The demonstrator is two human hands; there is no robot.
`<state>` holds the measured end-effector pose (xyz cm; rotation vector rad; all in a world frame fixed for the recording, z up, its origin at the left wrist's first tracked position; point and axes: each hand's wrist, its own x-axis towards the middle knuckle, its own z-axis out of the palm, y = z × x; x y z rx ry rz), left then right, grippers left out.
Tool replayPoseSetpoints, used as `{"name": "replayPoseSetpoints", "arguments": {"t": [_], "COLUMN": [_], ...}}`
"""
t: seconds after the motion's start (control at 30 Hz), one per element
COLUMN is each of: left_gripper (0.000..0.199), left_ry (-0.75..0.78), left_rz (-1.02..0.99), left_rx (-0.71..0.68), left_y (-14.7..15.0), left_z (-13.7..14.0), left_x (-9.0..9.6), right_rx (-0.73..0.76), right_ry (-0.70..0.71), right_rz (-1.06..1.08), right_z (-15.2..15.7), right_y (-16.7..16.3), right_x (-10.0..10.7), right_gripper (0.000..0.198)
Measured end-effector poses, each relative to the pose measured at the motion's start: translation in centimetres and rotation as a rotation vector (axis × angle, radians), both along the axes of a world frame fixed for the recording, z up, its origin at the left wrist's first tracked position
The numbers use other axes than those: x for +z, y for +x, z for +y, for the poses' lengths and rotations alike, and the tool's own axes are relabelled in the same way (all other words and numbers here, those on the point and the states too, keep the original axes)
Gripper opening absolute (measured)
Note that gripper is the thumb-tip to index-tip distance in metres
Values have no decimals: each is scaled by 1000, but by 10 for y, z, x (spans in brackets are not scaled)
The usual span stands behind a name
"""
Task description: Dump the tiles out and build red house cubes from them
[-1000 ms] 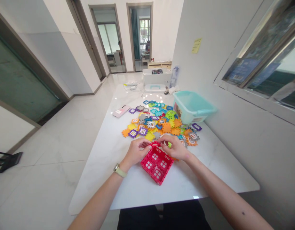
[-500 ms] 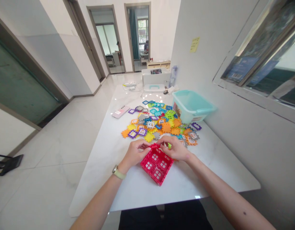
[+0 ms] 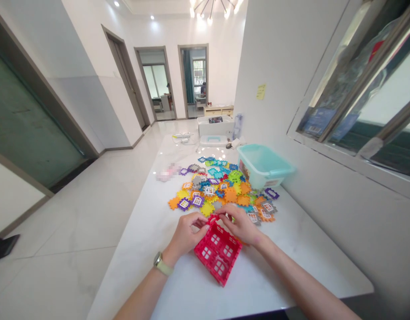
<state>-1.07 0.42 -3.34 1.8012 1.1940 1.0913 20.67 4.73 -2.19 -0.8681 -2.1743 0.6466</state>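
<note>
Left hand: thumb and bent fingers closed on the far-left edge of the red windowed box
Right hand: arched, fingertips pinching the box's far corner
Red windowed box: between both hands, cornerwise, at the near part of the tabletop
Tabletop: glossy white, beside a pale wall
Notched tiles: flat, multicoloured, heaped beyond the hands
Tub: turquoise, translucent, open-topped
</note>
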Motion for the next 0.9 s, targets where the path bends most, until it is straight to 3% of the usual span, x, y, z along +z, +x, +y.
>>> {"name": "replayPoseSetpoints", "arguments": {"t": [0.27, 0.67, 0.9], "left_gripper": [7, 14, 27], "left_ry": [64, 29, -3], "left_rz": [34, -67, -197], "left_rx": [34, 115, 123], "left_y": [-1, -4, -4], "left_z": [-1, 5, 4], "left_x": [3, -11, -8], "right_rx": [43, -29, -83], "right_ry": [-49, -132, -301], "right_rz": [30, 103, 267], "right_z": [0, 0, 0], "right_y": [-4, -4, -5], "right_x": [-6, -8, -2], "right_gripper": [22, 19, 22]}}
